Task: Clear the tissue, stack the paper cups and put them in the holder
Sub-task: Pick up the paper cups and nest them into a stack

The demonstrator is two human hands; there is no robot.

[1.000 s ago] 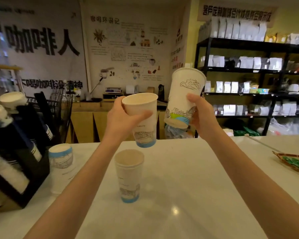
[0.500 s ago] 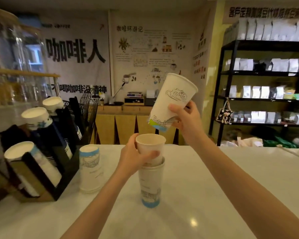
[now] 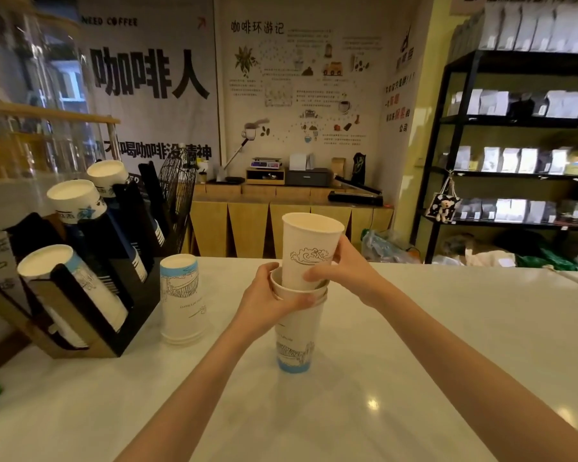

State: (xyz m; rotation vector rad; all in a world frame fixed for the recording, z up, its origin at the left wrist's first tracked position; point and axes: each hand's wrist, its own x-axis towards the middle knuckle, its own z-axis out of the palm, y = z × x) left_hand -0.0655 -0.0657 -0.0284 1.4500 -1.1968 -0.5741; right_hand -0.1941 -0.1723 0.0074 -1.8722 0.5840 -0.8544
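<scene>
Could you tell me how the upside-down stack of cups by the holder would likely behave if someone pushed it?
The upside-down stack is thin paper, so probably light and apt to slide on the glossy counter. It is tall, so a high push might tip it. Its walls would likely dent if squeezed.

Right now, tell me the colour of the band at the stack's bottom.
Light blue, on the bottom cup; head view.

Dim warm light, countertop point(image 3: 397, 378) glare, blurred edges

We're counting three nested white paper cups point(image 3: 297, 331) under two bare hands point(image 3: 267, 303), one inverted white cup stack point(image 3: 180, 303), three cup columns in the black holder point(image 3: 90, 278).
</scene>
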